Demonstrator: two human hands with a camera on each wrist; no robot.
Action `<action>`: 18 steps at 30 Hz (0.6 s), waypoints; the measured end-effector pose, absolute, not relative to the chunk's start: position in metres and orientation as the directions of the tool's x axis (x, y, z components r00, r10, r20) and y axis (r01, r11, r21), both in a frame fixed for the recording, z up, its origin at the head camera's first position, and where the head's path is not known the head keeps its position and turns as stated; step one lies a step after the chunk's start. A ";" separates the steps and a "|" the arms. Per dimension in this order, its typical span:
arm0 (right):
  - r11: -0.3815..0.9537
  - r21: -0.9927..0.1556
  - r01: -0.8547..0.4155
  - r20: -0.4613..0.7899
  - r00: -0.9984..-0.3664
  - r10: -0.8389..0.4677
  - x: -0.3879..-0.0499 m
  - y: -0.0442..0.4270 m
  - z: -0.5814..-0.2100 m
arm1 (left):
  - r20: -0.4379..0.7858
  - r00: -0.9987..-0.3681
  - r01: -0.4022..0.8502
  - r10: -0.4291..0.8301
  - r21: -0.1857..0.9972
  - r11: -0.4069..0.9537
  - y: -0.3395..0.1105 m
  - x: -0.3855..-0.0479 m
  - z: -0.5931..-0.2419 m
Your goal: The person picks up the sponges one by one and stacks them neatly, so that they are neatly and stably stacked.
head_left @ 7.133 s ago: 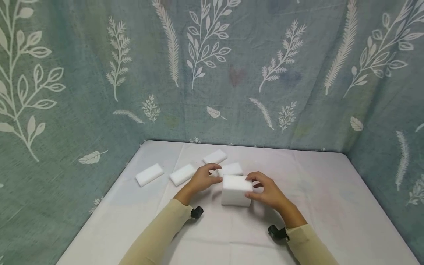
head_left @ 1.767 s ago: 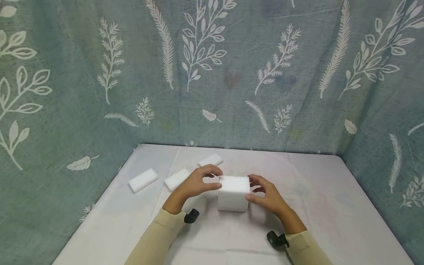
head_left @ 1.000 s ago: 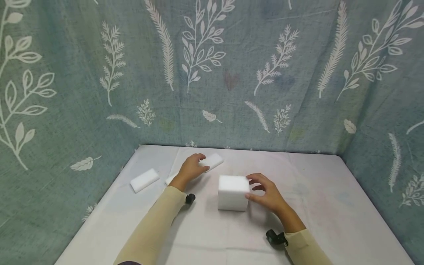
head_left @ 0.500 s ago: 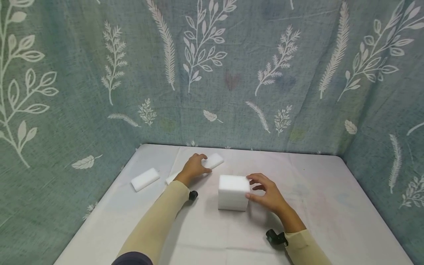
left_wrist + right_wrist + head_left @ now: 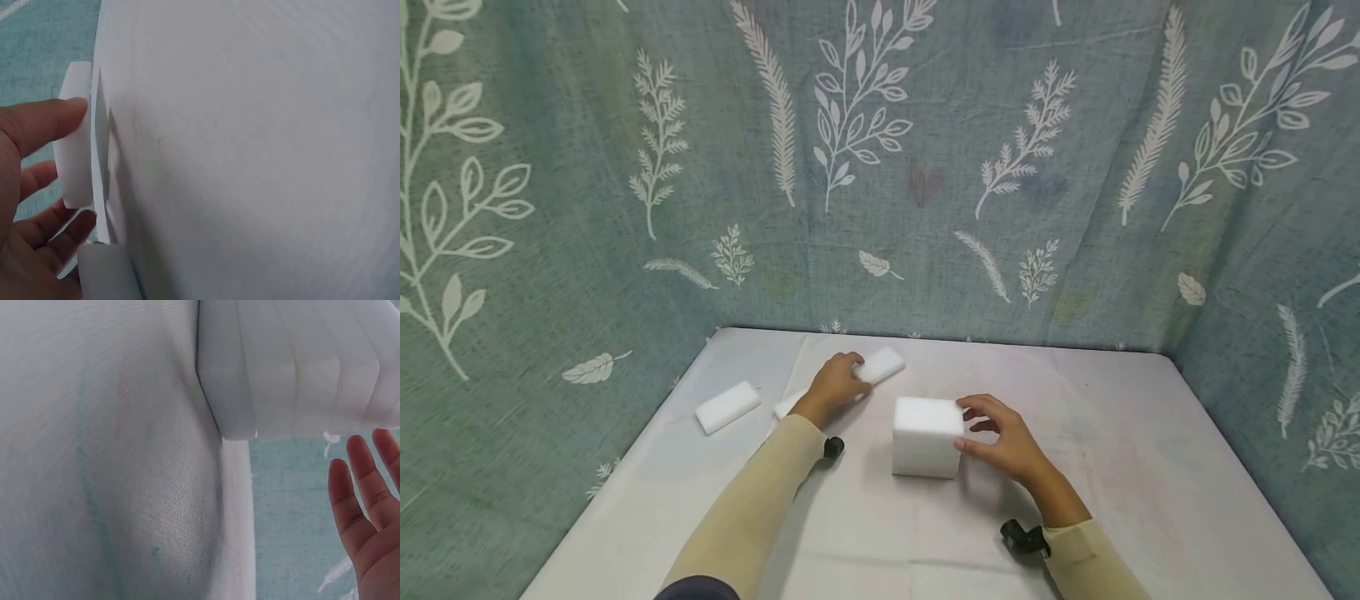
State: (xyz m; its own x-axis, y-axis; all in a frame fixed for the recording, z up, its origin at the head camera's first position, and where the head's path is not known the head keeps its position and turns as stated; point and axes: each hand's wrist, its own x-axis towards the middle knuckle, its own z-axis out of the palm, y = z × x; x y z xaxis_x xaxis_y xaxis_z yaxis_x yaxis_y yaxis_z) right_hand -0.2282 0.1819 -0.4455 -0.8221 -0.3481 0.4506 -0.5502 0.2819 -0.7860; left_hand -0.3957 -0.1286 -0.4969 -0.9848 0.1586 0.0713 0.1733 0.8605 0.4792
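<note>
Several white sponges lie on one another as a square-edged stack (image 5: 927, 437) at the middle of the table; the right wrist view shows the layers of the stack (image 5: 294, 375). My right hand (image 5: 1003, 437) rests at its right side, thumb and forefinger at the corners, other fingers loosely extended (image 5: 369, 519). Farther back, my left hand (image 5: 835, 385) holds a loose white sponge (image 5: 882, 364) by its near end. In the left wrist view the thumb lies across that sponge (image 5: 76, 156), with fingers behind it.
Another white sponge (image 5: 727, 407) lies at the left. One more sponge (image 5: 786, 405) is mostly hidden under the left hand and wrist. A white cloth covers the table (image 5: 865, 533); a green leaf-patterned curtain (image 5: 925, 275) hangs behind and beside it.
A sponge behind the stack went onto it. My left hand then left the stack, reached back-left to the loose sponge and closed its fingers on it. The right hand stayed beside the stack.
</note>
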 end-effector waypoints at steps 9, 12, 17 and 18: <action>0.276 -0.790 -0.548 0.448 -0.823 -0.351 -0.228 0.182 -0.446 | 0.126 -0.970 0.242 0.207 0.546 0.802 -0.134 -0.388 -0.493; 0.271 -0.786 -0.555 0.454 -0.817 -0.355 -0.228 0.182 -0.446 | 0.116 -0.968 0.250 0.224 0.553 0.795 -0.134 -0.384 -0.489; 0.279 -0.776 -0.566 0.467 -0.812 -0.349 -0.228 0.182 -0.446 | 0.147 -0.951 0.305 0.271 0.573 0.760 -0.134 -0.374 -0.480; 0.281 -0.777 -0.564 0.465 -0.814 -0.348 -0.228 0.182 -0.446 | 0.153 -0.948 0.314 0.279 0.579 0.753 -0.134 -0.372 -0.478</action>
State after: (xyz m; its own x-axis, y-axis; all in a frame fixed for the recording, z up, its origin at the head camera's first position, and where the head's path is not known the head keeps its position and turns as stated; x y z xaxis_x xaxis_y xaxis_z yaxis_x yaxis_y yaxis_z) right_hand -0.2276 0.1824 -0.4457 -0.8140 -0.3479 0.4652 -0.5639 0.2806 -0.7767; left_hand -0.3716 -0.1337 -0.4777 -0.9482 0.2785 0.1526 0.3142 0.7526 0.5787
